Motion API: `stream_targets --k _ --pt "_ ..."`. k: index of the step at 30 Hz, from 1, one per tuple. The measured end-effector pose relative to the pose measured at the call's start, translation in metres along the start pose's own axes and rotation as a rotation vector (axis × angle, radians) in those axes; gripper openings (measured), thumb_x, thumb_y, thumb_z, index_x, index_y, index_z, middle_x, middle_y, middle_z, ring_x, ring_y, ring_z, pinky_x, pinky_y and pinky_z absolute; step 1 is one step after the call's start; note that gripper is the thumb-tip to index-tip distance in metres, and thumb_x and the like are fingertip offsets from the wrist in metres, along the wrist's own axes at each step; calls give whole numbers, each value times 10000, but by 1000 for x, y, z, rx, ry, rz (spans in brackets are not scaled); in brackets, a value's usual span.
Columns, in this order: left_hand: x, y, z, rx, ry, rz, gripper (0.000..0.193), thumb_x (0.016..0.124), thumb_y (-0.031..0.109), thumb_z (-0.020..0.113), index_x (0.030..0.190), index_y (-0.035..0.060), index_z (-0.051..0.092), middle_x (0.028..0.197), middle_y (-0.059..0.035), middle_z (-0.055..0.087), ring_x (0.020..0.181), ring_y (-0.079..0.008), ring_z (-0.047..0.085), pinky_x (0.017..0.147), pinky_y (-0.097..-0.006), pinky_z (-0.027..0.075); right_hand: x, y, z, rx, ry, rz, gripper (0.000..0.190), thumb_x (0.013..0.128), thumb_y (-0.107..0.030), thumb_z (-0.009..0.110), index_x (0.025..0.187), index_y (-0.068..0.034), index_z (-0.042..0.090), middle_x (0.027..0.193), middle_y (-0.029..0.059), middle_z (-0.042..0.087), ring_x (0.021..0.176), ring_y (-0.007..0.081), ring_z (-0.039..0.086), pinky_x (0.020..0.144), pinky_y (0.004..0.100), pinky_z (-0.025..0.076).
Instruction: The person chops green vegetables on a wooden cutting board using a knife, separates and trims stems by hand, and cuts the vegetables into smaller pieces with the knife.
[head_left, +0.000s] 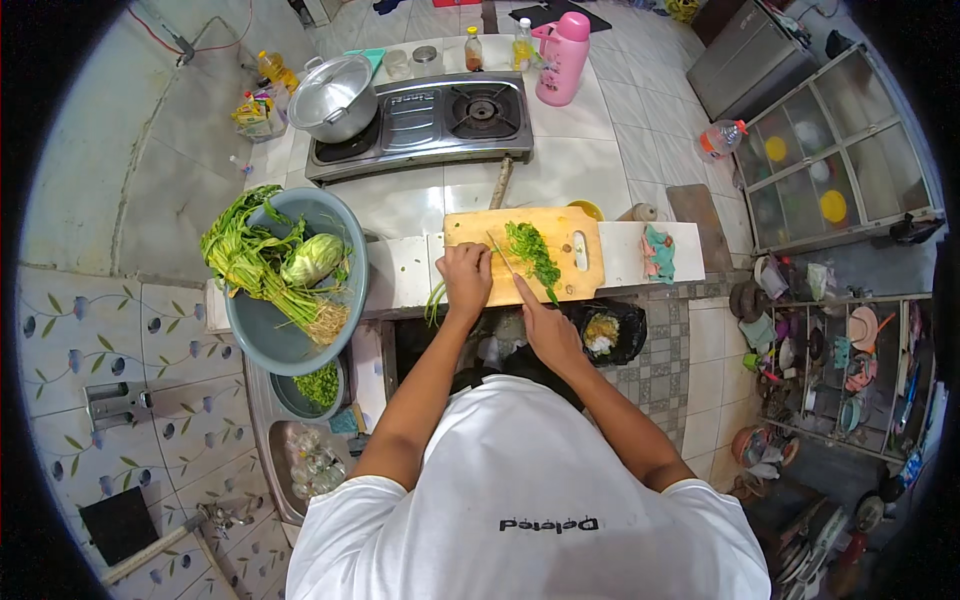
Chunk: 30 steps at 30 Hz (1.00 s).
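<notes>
A wooden cutting board lies near the counter's front edge. My left hand is closed over the board's left side, gripping green stalks whose ends hang past the front edge. In my right hand is a knife, its blade slanting across the board beside my left fingertips. Chopped green leaves lie heaped to the right of the blade. To the left, a grey-blue basin holds leafy greens with roots and a pale cabbage.
Behind the board stands a two-burner gas stove with a lidded aluminium pot. A pink thermos jug is at the back right. A cloth lies right of the board. Below the counter hangs a black waste bag. A sink is at left.
</notes>
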<state>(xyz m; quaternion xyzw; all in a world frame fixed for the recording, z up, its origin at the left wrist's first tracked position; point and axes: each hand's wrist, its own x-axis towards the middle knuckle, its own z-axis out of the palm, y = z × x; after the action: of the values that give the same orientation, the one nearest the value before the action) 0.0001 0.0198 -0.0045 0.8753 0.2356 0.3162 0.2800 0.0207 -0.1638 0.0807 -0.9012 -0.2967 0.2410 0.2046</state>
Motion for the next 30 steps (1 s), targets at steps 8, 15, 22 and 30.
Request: stream_targets --k 8,15,22,30 --pt "2 3 -1 47 -61 -16 81 890 124 708 965 94 707 959 -57 664 975 -279 564 866 -419 338 -10 1 7 22 -19 -3 607 1051 -236 469 1603 -332 236 751 316 648 724 515 654 666 621 520" --pt "8 -2 1 42 -78 7 84 895 122 696 973 89 701 962 -56 661 960 -278 559 862 -418 330 -2 1 13 52 -32 17 613 1047 -215 466 1607 -309 235 730 322 638 704 513 652 646 622 509" --pt "6 -6 -2 81 -99 -19 68 904 144 682 955 103 697 963 -58 654 964 -287 557 858 -440 339 68 -22 23 15 -7 -44 650 1028 -184 445 1616 -318 201 758 298 657 724 478 670 689 563 527" --pt "-8 3 4 26 -78 -46 96 927 180 670 977 102 692 962 -67 637 984 -301 554 866 -426 338 30 19 45 8 377 -350 591 1032 -174 455 1596 -251 296 725 306 632 639 486 632 613 593 499"
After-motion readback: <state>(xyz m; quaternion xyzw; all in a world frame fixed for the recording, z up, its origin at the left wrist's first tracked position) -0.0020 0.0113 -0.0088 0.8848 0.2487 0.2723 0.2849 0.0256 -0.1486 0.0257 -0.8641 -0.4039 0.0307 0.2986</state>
